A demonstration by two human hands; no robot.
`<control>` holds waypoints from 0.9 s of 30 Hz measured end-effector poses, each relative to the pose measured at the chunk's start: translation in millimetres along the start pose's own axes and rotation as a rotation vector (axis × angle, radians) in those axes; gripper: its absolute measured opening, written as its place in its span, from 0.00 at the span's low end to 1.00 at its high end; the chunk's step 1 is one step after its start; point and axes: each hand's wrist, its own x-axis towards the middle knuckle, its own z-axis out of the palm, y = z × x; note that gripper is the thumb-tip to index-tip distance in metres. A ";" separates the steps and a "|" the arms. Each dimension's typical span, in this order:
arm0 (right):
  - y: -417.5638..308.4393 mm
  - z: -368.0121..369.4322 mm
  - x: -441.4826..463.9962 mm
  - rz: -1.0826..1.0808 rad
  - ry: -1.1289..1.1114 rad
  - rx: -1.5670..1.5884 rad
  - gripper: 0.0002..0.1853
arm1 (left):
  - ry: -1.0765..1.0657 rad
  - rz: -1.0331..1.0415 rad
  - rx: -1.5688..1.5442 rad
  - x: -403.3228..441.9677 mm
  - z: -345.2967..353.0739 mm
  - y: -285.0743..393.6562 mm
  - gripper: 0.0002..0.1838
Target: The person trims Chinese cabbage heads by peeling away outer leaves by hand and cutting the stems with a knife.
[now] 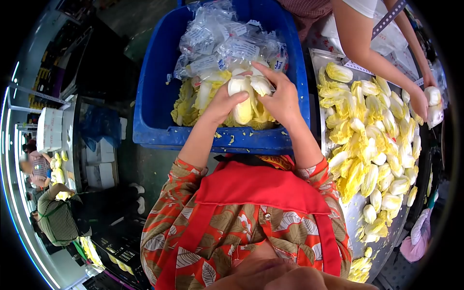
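Over the front part of a blue bin (145, 104), both my hands are closed on a pale cabbage (243, 112) with white and yellow leaves. My left hand (223, 102) grips its left side. On the right, my right hand (282, 96) has its thumb and fingers at the white leaves at the top. Loose yellow leaves (183, 104) lie below and around the cabbage in the bin. Behind them, clear printed plastic bags (208, 38) are heaped up. Small leaf scraps lie on the bin's front rim.
To the right, a metal table (349, 212) bears a large pile of cabbages (377, 130). A co-worker's arms (386, 63) reach over its far side, holding wrapped cabbage. At the left are other people, black crates (116, 246) and a white foam box (50, 129).
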 end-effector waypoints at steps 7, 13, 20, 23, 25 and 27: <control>-21.9 -71.9 -31.9 -0.113 0.185 -0.191 0.34 | -0.044 0.044 -0.388 -5.6 -12.8 5.6 0.25; 3.5 -123.9 -108.2 -0.033 0.322 -0.440 0.34 | 0.226 -0.023 -0.224 3.6 -7.7 -8.1 0.16; 47.8 -158.6 -216.3 0.519 0.370 -0.686 0.35 | 0.094 -0.016 -0.231 6.7 -11.0 -8.7 0.18; 73.2 -175.2 -256.6 0.836 0.509 -0.865 0.31 | 0.075 -0.076 -0.243 12.6 -12.9 -13.1 0.21; 92.4 -199.8 -269.9 0.981 0.619 -0.947 0.30 | 0.148 -0.142 -0.320 16.1 -13.5 -17.7 0.23; 108.2 -225.2 -278.0 0.963 0.671 -1.060 0.33 | 0.105 -0.184 -0.369 17.5 -8.3 -21.2 0.24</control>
